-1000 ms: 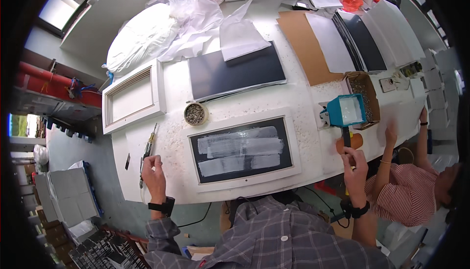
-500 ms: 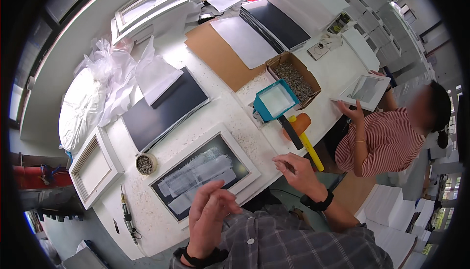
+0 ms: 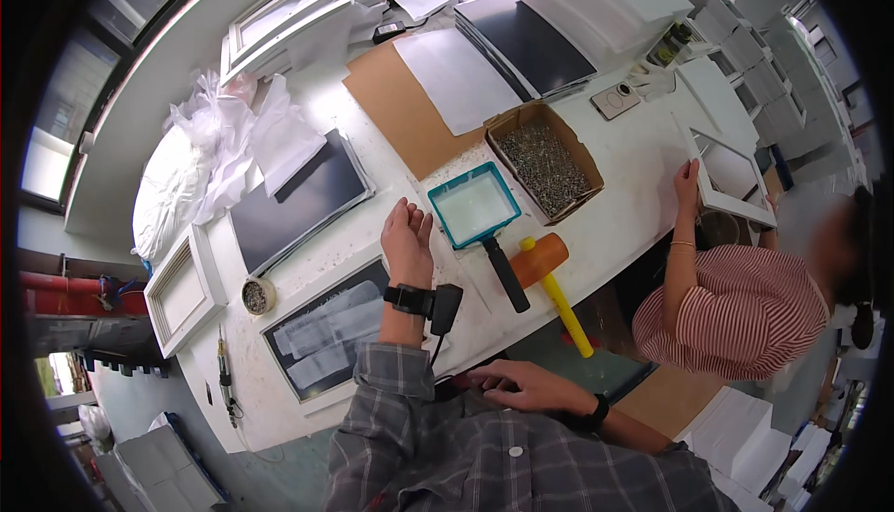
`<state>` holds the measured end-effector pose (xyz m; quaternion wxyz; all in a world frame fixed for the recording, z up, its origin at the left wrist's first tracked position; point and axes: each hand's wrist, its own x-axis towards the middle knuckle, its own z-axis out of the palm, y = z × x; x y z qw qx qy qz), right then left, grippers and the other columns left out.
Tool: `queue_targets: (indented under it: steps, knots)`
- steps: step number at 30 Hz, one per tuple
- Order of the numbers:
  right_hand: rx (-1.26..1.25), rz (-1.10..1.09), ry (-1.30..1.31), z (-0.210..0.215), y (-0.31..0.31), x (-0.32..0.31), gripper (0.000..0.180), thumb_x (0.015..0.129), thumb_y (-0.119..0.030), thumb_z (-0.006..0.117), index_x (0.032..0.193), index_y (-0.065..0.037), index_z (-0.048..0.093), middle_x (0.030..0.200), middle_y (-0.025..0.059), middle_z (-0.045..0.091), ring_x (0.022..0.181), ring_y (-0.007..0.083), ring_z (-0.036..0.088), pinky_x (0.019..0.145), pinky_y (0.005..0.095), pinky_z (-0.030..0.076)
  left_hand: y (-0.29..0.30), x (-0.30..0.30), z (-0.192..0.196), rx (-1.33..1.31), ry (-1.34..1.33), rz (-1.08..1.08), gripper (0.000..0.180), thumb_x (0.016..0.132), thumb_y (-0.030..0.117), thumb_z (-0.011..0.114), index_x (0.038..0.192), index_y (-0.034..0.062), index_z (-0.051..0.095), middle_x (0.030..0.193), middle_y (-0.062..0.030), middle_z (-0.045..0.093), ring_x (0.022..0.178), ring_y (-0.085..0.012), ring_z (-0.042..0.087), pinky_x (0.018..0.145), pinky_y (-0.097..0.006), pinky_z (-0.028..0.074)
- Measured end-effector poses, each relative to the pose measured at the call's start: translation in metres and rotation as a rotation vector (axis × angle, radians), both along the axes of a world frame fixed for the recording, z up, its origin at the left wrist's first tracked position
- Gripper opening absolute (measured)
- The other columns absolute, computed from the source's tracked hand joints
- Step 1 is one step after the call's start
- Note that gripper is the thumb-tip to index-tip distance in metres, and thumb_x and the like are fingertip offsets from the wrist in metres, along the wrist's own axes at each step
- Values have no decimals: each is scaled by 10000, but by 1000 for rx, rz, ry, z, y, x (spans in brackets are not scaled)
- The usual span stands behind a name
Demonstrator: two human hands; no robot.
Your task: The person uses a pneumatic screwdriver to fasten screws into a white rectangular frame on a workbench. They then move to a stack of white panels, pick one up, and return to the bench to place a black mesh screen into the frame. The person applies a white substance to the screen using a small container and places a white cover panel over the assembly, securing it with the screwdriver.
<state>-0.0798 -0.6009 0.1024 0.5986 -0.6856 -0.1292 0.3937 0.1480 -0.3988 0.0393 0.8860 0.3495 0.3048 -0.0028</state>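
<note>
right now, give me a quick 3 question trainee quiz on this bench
1. True or false: the left hand lies flat on the white table, holding nothing.
2. What lies nearest that hand? A teal-rimmed tray; B cardboard box of small metal parts; C yellow-handled mallet
3. Fill in: the right hand rests near the person's own ____.

Key: 1 true; 2 A; 3 body
</note>
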Motion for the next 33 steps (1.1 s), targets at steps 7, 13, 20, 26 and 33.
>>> queue_targets:
  steps: [7,13,20,26,33]
  knots:
    - [4,-126,54,-6,-54,-17,437,1010,-184,670,1413,-35,587,1281,155,685,1121,229,698,944,356,571,8,83,-78,263,50,-171,159,1028,198,623,923,79,633,802,1,589,700,-114,576,583,-269,454]
    - [-4,-191,150,-20,-79,-26,440,1017,-191,660,1422,-36,583,1280,140,681,1118,213,689,945,346,562,18,89,-90,269,27,-294,193,997,195,663,859,66,627,772,-17,601,654,-117,568,557,-258,455]
    - [-17,-204,182,-32,-86,-31,444,1018,-203,662,1422,-33,588,1275,129,681,1113,201,677,951,335,554,27,101,-80,595,102,-439,260,940,254,752,967,-3,716,822,-46,725,634,-113,647,506,-253,472]
    - [-49,-246,277,-37,-93,-37,428,1031,-159,659,1435,-45,575,1288,110,684,1183,179,658,1038,333,522,19,112,-79,745,144,-478,268,899,258,769,796,13,741,720,-48,717,546,-117,602,473,-278,430]
    - [-41,-248,265,-57,-100,-43,435,1032,-170,657,1439,-42,570,1296,112,685,1197,179,655,1050,335,513,22,118,-86,977,145,-609,319,858,307,808,832,-2,737,703,-59,723,565,-152,637,522,-326,482]
